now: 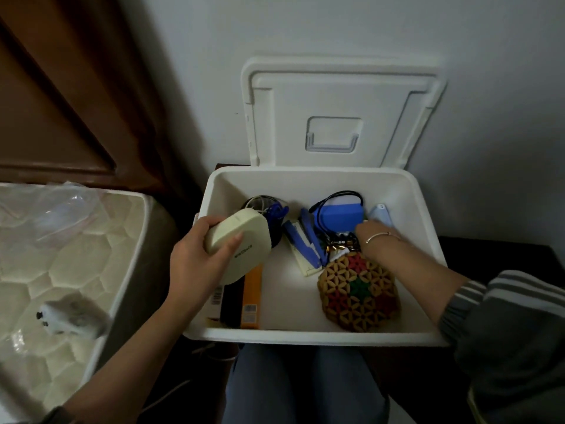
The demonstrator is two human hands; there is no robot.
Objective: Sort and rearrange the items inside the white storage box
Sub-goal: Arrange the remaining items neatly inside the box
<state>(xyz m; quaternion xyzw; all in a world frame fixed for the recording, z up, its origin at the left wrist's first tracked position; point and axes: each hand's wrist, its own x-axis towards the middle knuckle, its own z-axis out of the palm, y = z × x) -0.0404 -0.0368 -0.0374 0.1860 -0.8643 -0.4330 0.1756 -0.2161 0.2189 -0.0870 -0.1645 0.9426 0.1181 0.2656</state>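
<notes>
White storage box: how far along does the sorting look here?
Early to midway. Done: lid open and leaning against the wall, part of the white storage box floor bare. In hand: left hand grips a cream device; right hand reaches into the clutter. Left: stapler, blue pack, beaded pouch, cables still jumbled.

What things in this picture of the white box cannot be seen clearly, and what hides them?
Head view:
- Right hand: fingers buried among small items beside the beaded pouch; whether it grips anything is hidden.
- Print on the cream device in the left hand: too small to read.
- Orange box: upper part covered by the device.
- Object on the mattress: blurred.
- Tangled cables: partly behind the device.
</notes>
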